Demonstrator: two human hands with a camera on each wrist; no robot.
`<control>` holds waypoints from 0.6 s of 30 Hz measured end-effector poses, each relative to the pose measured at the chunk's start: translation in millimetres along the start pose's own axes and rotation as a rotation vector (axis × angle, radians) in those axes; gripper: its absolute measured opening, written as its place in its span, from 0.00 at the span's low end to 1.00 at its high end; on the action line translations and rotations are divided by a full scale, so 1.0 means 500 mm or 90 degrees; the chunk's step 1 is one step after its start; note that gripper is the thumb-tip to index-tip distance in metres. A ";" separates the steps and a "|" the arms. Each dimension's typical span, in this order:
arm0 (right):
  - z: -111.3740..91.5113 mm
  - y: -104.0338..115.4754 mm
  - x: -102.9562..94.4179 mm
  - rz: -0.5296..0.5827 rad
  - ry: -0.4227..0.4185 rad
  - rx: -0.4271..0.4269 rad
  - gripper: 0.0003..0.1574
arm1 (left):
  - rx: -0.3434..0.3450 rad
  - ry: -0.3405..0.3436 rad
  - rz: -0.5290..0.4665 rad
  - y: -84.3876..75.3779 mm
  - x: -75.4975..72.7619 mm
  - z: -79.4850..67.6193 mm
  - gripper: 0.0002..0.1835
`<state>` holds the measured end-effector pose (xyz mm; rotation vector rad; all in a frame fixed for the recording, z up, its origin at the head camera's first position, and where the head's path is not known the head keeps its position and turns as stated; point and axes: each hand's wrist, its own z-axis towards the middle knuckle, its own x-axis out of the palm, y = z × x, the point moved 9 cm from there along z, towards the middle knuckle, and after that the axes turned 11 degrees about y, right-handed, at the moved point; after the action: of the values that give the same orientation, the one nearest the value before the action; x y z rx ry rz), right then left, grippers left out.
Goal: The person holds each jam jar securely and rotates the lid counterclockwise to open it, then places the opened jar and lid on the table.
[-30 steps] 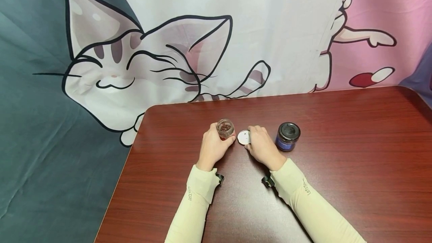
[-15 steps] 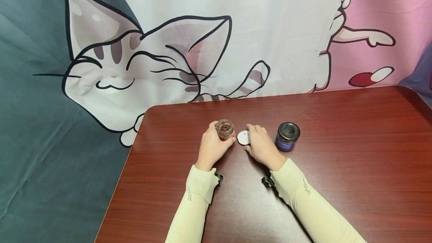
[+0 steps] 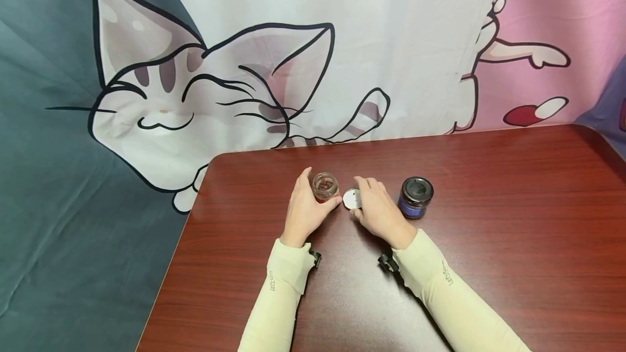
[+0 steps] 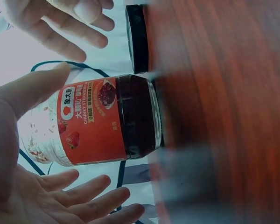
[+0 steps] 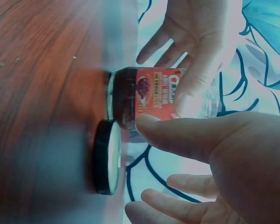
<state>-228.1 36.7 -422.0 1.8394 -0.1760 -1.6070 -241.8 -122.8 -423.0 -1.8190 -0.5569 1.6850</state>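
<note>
A glass strawberry jam jar (image 3: 325, 187) stands upright and uncapped on the table, some dark red jam inside and a red label (image 4: 91, 121) round it. My left hand (image 3: 304, 208) is about the jar with its fingers spread. In the left wrist view those fingers stand apart from the glass; the thumb is close to the label, and whether it touches I cannot tell. The jar's black lid (image 5: 107, 156) lies flat beside it, white inside up. Over the lid's right side hovers my right hand (image 3: 377, 208), fingers loosely extended and holding nothing.
A second jar (image 3: 415, 198), dark with a black lid and blue label, stands to the right of my right hand. The reddish-brown wooden table (image 3: 508, 221) reaches back to a cartoon-cat curtain (image 3: 220, 86).
My left fingers have loosened and straightened away from the jar they held. The right hand has opened slightly above the lid. Jar and lid stay in place.
</note>
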 end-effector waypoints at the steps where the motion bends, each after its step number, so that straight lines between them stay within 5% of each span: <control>1: -0.001 0.003 -0.003 -0.002 -0.002 -0.003 0.47 | 0.001 -0.001 -0.001 0.000 -0.001 0.000 0.55; 18: -0.023 0.043 -0.039 -0.005 -0.029 -0.043 0.44 | 0.034 -0.028 -0.003 -0.010 -0.020 -0.003 0.58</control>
<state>-215.1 34.6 -393.8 1.7551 -0.1338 -1.6412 -241.2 -125.8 -412.2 -1.7461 -0.5291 1.7243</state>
